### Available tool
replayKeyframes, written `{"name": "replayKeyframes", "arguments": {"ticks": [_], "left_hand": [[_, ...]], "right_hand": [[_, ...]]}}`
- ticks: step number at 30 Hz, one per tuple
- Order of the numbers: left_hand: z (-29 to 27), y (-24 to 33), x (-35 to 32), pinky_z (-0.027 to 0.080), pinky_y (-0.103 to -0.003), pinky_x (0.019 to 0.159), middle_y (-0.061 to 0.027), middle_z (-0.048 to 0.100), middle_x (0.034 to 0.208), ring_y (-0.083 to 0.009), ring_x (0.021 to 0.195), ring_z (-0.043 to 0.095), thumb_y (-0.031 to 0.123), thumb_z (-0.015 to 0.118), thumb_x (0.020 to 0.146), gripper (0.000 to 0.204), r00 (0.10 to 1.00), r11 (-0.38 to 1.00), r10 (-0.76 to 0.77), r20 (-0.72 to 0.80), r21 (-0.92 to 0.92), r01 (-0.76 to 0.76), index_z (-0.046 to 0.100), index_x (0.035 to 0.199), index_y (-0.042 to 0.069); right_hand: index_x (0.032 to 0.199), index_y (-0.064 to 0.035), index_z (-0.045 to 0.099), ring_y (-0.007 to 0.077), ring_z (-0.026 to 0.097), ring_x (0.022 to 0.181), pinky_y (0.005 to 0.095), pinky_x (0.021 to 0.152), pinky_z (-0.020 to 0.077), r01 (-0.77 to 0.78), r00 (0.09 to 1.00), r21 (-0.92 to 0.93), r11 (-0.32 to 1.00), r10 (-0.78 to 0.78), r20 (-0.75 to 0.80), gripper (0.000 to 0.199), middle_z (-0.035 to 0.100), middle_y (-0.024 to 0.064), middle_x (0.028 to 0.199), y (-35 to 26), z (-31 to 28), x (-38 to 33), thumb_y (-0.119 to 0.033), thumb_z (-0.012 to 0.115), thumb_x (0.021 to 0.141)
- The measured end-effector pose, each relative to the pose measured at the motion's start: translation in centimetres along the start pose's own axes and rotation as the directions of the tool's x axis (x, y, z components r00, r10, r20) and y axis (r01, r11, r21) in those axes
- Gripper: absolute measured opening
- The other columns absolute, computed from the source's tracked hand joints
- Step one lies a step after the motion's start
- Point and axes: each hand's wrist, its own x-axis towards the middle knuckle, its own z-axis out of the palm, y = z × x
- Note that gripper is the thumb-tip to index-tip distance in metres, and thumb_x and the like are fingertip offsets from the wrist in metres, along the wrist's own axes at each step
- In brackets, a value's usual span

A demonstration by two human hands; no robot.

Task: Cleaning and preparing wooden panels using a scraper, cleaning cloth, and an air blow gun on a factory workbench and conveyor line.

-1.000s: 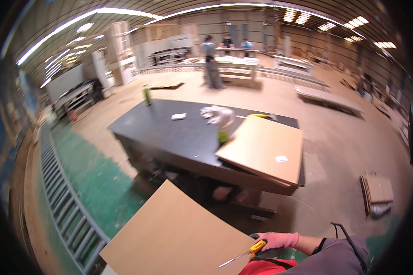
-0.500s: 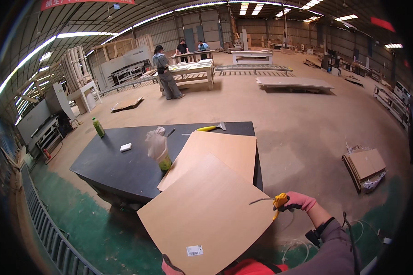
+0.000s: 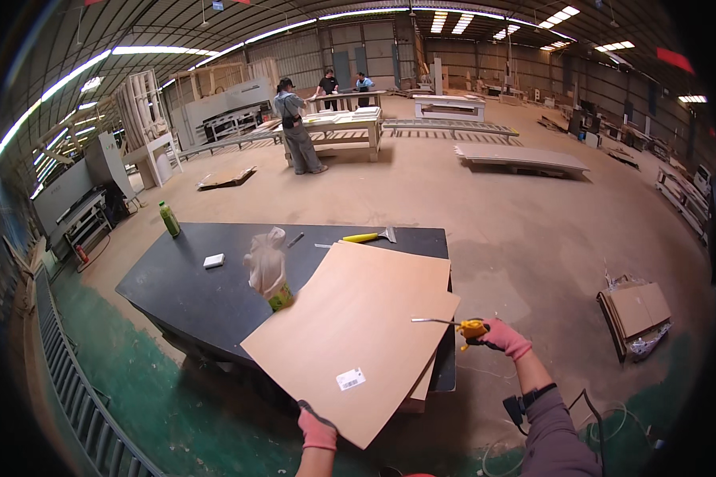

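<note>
A thin light-brown board (image 3: 350, 326) with a white label (image 3: 350, 379) lies slanted over the dark table, its near corner jutting past the edge. My left hand (image 3: 318, 428), in a pink and black glove, is closed on the board's near left edge, thumb on top. In my right hand (image 3: 507, 337), gloved alike, is a yellow air blow gun (image 3: 472, 328). Its thin metal nozzle points left over the board's right side. Beneath lies at least one more light board (image 3: 398, 266), aligned with the table's right part.
On the dark table (image 3: 191, 278) are a green bottle (image 3: 169, 219), a small white box (image 3: 214, 261), a bagged cup (image 3: 269, 266) and a yellow-handled scraper (image 3: 367, 236). Bundled cardboard (image 3: 635, 310) lies at right; a roller conveyor (image 3: 79, 397) runs at left. Several people stand at a far workbench.
The labelled board has moved away from me, further onto the stack. My left hand now shows more fully at its near edge. My right hand and the blow gun have shifted slightly left.
</note>
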Motion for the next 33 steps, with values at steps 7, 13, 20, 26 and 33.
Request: {"name": "replayKeyframes", "arguments": {"ticks": [7, 13, 20, 26, 33], "left_hand": [[8.4, 1.2, -0.5, 0.048, -0.028, 0.058, -0.0063, 0.061, 0.078, -0.0132, 0.065, 0.056, 0.032, 0.044, 0.091, 0.036, 0.95, 0.822, -0.113, -0.291, 0.51, 0.254, 0.059, 0.086, 0.0], [10.7, 2.7, 1.1, 0.053, -0.035, 0.053, -0.0159, 0.062, 0.073, -0.0259, 0.056, 0.061, 0.037, 0.043, 0.091, 0.044, 0.906, 0.719, -0.383, -0.181, 0.558, 0.415, 0.055, 0.093, -0.006], [3.5, 3.3, -1.4, 0.053, -0.042, 0.069, -0.0235, 0.06, 0.094, -0.0353, 0.077, 0.062, 0.052, 0.038, 0.087, 0.062, 0.877, 0.809, -0.462, -0.133, 0.34, 0.479, 0.045, 0.109, -0.006], [-14.7, 3.9, -15.9, 0.052, -0.038, 0.064, -0.0161, 0.062, 0.086, -0.0289, 0.068, 0.062, 0.033, 0.044, 0.089, 0.034, 0.792, 0.953, -0.249, -0.557, 0.004, 0.303, 0.05, 0.1, 0.003], [-36.3, -2.8, -48.3, 0.047, -0.043, 0.077, -0.0237, 0.061, 0.091, -0.0375, 0.085, 0.059, 0.031, 0.047, 0.079, 0.038, -0.109, 0.876, 0.253, -0.961, 0.18, 0.447, 0.057, 0.094, -0.003]], "right_hand": [[0.106, -0.0065, 0.061, 0.0046, 0.05, 0.058, 0.0214, 0.052, 0.0405, -0.278, 0.893, -0.148, 0.949, 0.313, 0.322, 0.034, 0.061, -0.0024, 0.069, -6.1, 1.5, -5.5, -0.01, 0.062, 0.072], [0.113, -0.0068, 0.056, 0.0066, 0.053, 0.066, 0.0232, 0.059, 0.0433, -0.283, 0.594, -0.115, 0.952, 0.268, 0.758, 0.039, 0.062, 0.0001, 0.078, -9.2, 7.3, -7.9, -0.014, 0.061, 0.076], [0.118, -0.0078, 0.052, 0.0093, 0.048, 0.055, 0.0252, 0.053, 0.0396, -0.016, 0.325, -0.25, 0.968, 0.242, 0.914, 0.043, 0.059, 0.0022, 0.066, -13.5, 15.0, -7.3, -0.019, 0.059, 0.078], [0.116, -0.0045, 0.051, 0.0118, 0.053, 0.072, 0.0277, 0.067, 0.0427, 0.068, -0.034, -0.157, 0.985, 0.159, 0.987, 0.042, 0.062, 0.0053, 0.083, -15.2, 25.2, -8.3, -0.024, 0.056, 0.08], [0.103, 0.0018, 0.056, 0.0152, 0.056, 0.077, 0.0306, 0.071, 0.0448, 0.329, -0.244, -0.113, 0.937, 0.2, 0.949, 0.032, 0.062, 0.0067, 0.084, -26.4, 45.8, -15.7, -0.023, 0.053, 0.083]]}}
